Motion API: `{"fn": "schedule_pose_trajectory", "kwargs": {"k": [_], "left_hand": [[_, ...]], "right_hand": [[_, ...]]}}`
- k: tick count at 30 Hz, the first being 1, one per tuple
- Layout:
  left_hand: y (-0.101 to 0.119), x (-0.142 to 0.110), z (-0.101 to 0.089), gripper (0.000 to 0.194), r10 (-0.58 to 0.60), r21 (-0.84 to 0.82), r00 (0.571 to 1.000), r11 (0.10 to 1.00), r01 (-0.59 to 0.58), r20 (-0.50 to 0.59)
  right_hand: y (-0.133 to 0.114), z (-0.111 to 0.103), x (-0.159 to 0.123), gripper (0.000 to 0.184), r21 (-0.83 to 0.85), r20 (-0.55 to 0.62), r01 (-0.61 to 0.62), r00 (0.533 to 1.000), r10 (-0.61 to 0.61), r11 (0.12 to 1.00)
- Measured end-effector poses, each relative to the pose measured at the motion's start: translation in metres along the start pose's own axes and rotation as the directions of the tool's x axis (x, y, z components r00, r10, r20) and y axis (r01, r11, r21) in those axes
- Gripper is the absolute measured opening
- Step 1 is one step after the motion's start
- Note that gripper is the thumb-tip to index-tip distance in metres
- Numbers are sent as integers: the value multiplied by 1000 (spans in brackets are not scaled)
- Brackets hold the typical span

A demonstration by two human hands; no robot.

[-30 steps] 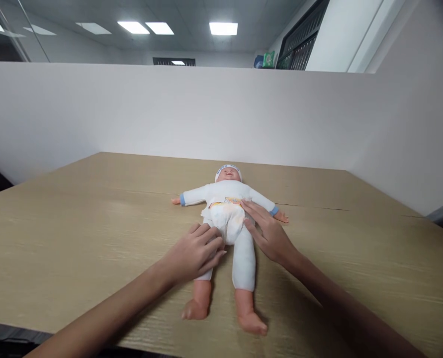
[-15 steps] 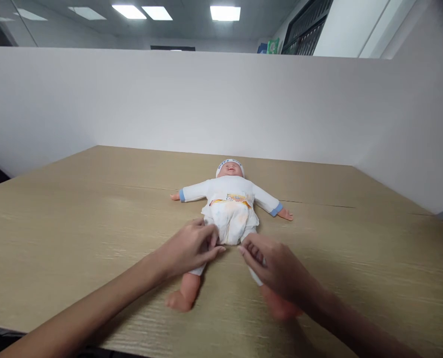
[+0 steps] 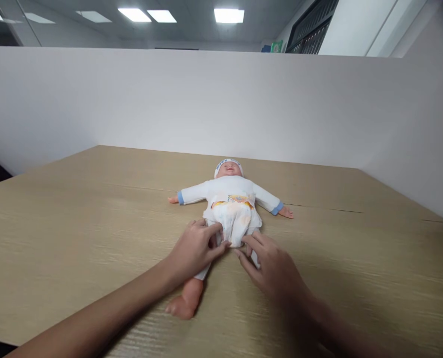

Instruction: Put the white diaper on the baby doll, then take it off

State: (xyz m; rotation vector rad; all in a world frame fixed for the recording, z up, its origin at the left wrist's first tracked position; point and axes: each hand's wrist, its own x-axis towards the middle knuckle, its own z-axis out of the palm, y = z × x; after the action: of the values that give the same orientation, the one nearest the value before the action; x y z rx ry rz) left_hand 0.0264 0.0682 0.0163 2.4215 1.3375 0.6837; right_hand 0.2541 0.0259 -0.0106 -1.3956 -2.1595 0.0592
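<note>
A baby doll (image 3: 229,191) lies on its back on the wooden table (image 3: 75,223), head away from me, arms spread. It wears a white long-sleeved suit, a white cap and a diaper (image 3: 233,221) with a yellow band at the waist. My left hand (image 3: 193,251) rests on the doll's upper leg on the left, fingers curled and pinching the suit at the diaper's lower edge. My right hand (image 3: 271,268) covers the other leg, fingertips pressed on the white cloth by the crotch. One bare foot (image 3: 180,307) shows near me; the other is hidden under my right hand.
White partition walls (image 3: 132,99) close the table at the back and on the right. A seam (image 3: 355,211) crosses the tabletop behind the doll. The table's near edge runs under my forearms.
My right hand has come down from the doll's waist to its leg and crotch. My left hand has stayed on the other leg. The doll's legs have spread slightly.
</note>
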Motion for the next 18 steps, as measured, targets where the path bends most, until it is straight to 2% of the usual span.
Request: {"fn": "schedule_pose_trajectory", "kwargs": {"k": [4,7,11,14,18], "left_hand": [[2,-3,0,24,-24,29,999,999,26,-45],[-1,-2,0,27,-24,-23,999,999,23,-31],[-6,-3,-1,31,34,-150,999,988,-36,-18],[-7,-4,-1,23,95,-200,992,974,-109,-77],[-4,-4,-2,12,112,-242,984,960,-143,-138]], "right_hand": [[-4,0,-2,13,7,-31,-7,1000,7,1000],[-6,1,-3,14,40,-18,-21,1000,21,999],[-8,0,-6,16,122,1,-49,999,50,991],[-9,-2,-6,17,175,1,-52,999,53,983],[-11,-5,-2,16,233,22,-65,998,61,970]]}}
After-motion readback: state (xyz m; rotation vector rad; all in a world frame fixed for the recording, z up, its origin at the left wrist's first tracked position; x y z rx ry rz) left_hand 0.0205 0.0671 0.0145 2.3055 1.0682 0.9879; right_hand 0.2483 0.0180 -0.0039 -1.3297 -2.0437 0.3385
